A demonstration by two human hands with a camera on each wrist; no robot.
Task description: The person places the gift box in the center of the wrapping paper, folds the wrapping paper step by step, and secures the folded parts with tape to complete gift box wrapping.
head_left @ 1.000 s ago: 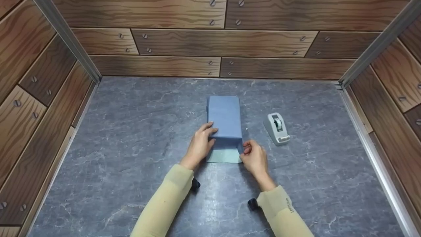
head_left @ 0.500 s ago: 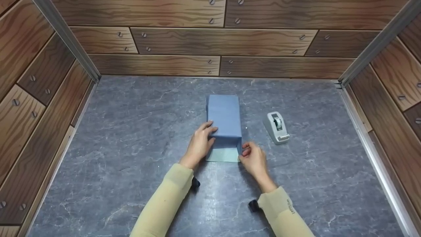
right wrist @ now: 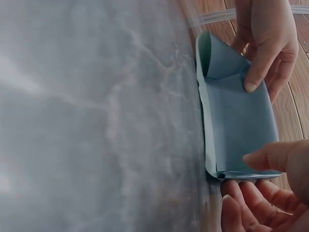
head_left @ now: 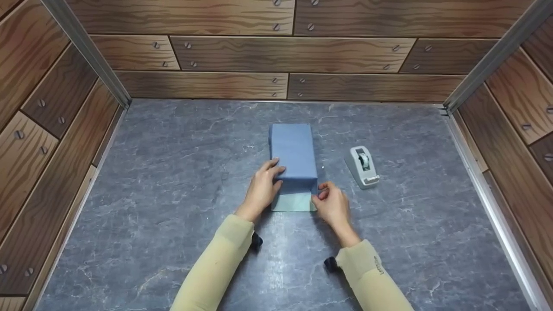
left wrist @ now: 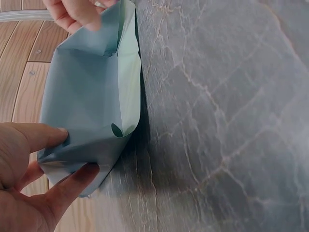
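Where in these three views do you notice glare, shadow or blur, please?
Head view: pale glare on the grey marbled tabletop, nearer the camera than the blue paper parcel; left wrist view: a dark, soft shadow on the tabletop beside the parcel; right wrist view: the tabletop strongly blurred, with whitish glare at the left edge, while the parcel looks sharper.

The back wall (head_left: 337,54), the left wall (head_left: 26,181) and the right wall (head_left: 518,103) were covered with brown wood-patterned planks, which had dark grain and screws (head_left: 187,45). Grey metal posts (head_left: 86,56) stood in both far corners. The surface (head_left: 194,151) below was blue-grey, with pale veins like marble, and white light (head_left: 278,259) shone on its near part.
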